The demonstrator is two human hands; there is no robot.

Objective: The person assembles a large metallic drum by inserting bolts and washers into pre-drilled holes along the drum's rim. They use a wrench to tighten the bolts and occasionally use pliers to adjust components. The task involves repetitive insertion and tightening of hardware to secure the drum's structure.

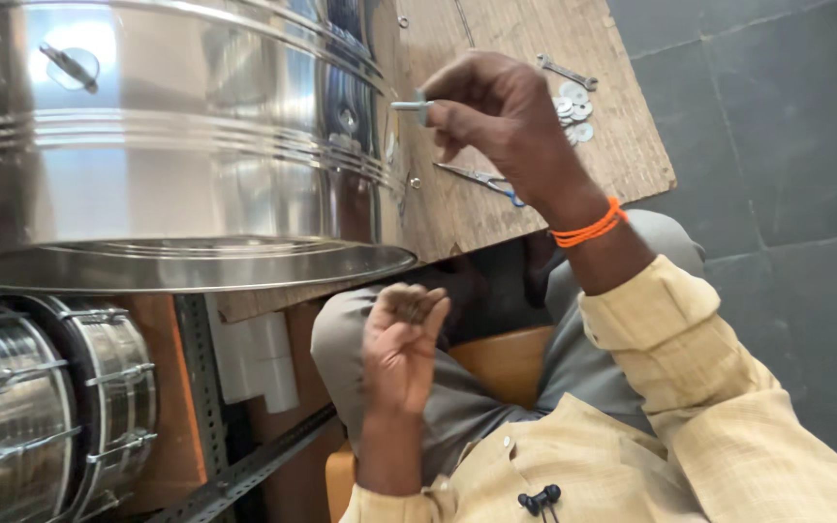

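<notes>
Cupping small parts near the lap, left hand (401, 341) is waiting while right hand (496, 116) is pinching a bolt (411, 106), best kept square to the steel drum (167, 145).

There are no boxes, bags, stickers, signs or screens to see here. Nothing near the hands has a label or a wrapper on it.
</notes>
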